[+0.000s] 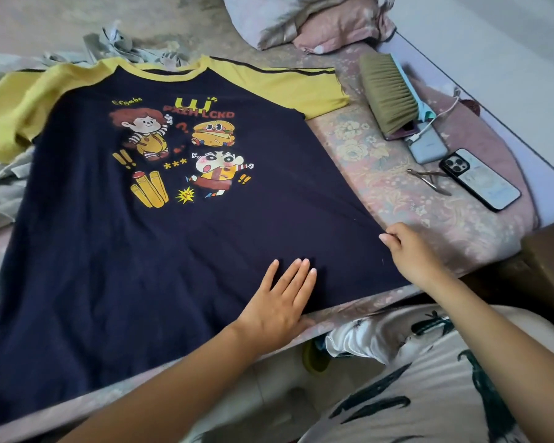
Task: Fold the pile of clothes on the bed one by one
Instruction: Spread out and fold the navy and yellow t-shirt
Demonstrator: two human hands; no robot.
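The bed [397, 193] carries a navy T-shirt [141, 251] with yellow sleeves, spread flat and print side up, its hem at the near edge. Grey clothes [0, 187] lie crumpled under its left side. The left hand [279, 302] rests flat on the hem, fingers straight. The right hand [410, 251] pinches the shirt's right side edge. To the right lie a brush [389, 94], two phones [480, 179] and nippers [429, 180].

Bed [381, 174] with pink floral cover, pillows [304, 20] at head. Lilac wall [493, 43] along far side. Brown furniture [547, 266] right of bed. Pale floor [269, 388] below edge. Soft daylight.
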